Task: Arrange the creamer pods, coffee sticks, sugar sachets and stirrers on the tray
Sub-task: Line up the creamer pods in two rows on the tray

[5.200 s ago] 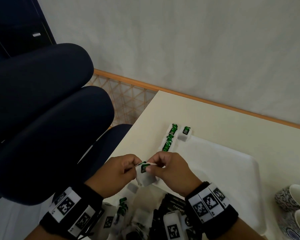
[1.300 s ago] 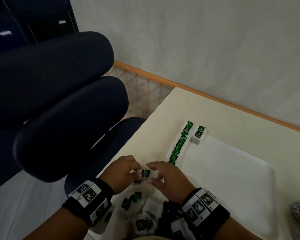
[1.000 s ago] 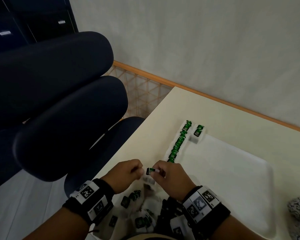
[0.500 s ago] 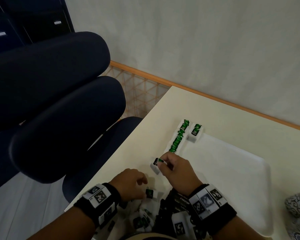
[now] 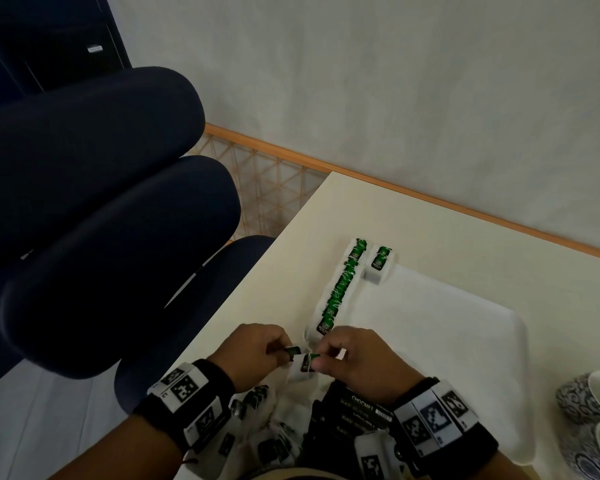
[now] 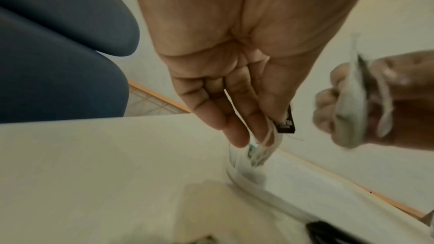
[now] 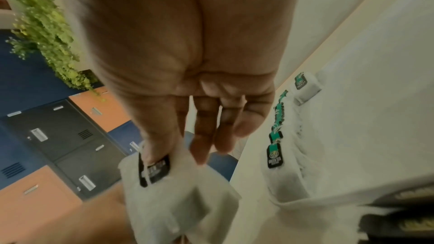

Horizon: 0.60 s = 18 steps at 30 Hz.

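Both hands are back together at the near left corner of the tray point(image 5: 482, 344). Half a second ago the right hand point(image 5: 357, 365) was up by the row while the left hand point(image 5: 253, 355) was down in the pile; now they meet low over the pile of loose sachets point(image 5: 274, 441). The right hand pinches a white sachet point(image 5: 300, 370) by its green tag, and the left hand pinches a second dark tag point(image 5: 293, 350) right next to it. The row looks one longer than 5 seconds ago.

The right wrist view shows what the head view can't: thumb and forefinger clamped on the tag, which reads "GREEN TEA", with the pouch point(image 7: 173, 198) hanging below. The left wrist view is blurry, but the fingers point(image 6: 234, 129) curl down onto a tag and string.

Further out, the row of sachets point(image 5: 340, 292) runs along the tray's left edge, with one lone sachet point(image 5: 378, 265) beside its far end. Cups point(image 5: 593, 424) sit on the desk point(image 5: 430, 237) at the right.
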Tool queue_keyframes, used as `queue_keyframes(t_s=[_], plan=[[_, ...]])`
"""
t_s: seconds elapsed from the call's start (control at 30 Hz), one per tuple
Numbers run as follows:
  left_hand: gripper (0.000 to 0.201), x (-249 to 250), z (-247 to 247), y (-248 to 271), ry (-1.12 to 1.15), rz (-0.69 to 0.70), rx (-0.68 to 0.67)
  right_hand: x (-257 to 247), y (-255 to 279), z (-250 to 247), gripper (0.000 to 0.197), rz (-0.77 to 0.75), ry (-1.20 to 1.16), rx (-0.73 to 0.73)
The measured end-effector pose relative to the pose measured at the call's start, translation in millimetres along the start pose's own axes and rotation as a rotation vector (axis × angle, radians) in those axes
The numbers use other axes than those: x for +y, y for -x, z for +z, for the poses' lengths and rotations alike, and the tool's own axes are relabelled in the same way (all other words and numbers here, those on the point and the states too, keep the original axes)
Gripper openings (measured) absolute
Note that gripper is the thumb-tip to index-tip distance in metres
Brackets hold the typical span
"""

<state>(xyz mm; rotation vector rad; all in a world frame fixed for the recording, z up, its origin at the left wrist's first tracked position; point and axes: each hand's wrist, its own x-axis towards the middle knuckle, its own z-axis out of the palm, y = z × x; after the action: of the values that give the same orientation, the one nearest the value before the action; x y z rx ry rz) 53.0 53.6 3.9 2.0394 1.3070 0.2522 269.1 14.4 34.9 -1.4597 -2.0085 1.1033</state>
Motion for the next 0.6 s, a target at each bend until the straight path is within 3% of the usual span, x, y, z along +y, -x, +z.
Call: queue_keyframes(t_s=[0.13, 0.27, 0.4, 0.5, 0.6], plan=[[0.008, 10, -5, 2, 0.136, 0.059, 0.043, 5, -9, 7, 0.022, -0.015, 0.004, 0.102], [0.006, 17, -12, 5, 0.178, 0.099, -0.008, 4, -11, 12, 0.013, 0.022, -0.064, 0.170], [0.019, 2, -20, 9, -0.104, -0.036, -0.119, 6, -7, 8, 0.015, 0.068, -0.092, 0.237], [0.016, -17, -21, 23, -0.359, -0.151, -0.250, 8, 0, 4, 0.016, 0.102, -0.096, 0.256], [0.027, -30, -16, 43, -0.386, -0.200, -0.371, 11, 6, 1, 0.018, 0.117, -0.117, 0.266]])
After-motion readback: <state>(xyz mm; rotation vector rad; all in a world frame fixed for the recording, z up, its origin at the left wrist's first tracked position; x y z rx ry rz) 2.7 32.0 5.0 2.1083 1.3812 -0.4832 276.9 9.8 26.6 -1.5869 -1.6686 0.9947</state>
